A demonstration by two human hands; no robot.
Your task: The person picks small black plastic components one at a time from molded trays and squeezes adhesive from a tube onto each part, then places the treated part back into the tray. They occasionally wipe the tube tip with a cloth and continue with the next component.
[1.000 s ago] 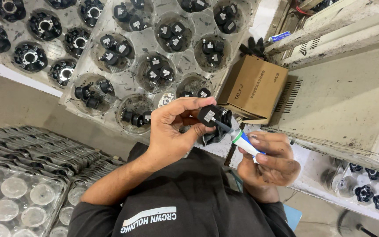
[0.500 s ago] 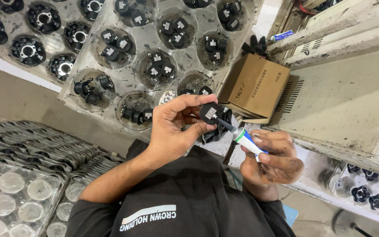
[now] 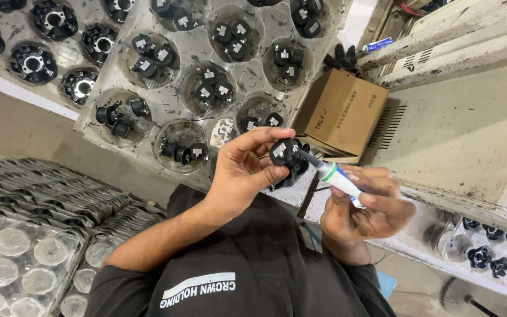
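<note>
A small round black plastic part (image 3: pixel 286 154) with a pale label on its face is pinched at chest height, touched by the dark tip of a white, green-banded tube (image 3: pixel 338 178) slanting in from the right.

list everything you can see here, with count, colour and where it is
small black part: one, black with a pale patch, pinched in the left hand's fingers at centre
tube applicator: one, white with a green band, dark tip against the part
clear tray: one, round wells holding black parts, upper middle
second tray: one, larger black ring-shaped parts, upper left
empty clear trays: a stack, count unclear, lower left
cardboard box: one, brown, right of the clear tray
beige machine housing: one, right side
loose black knobs: several, lower right
left hand: holds the part
right hand: holds the tube
</note>
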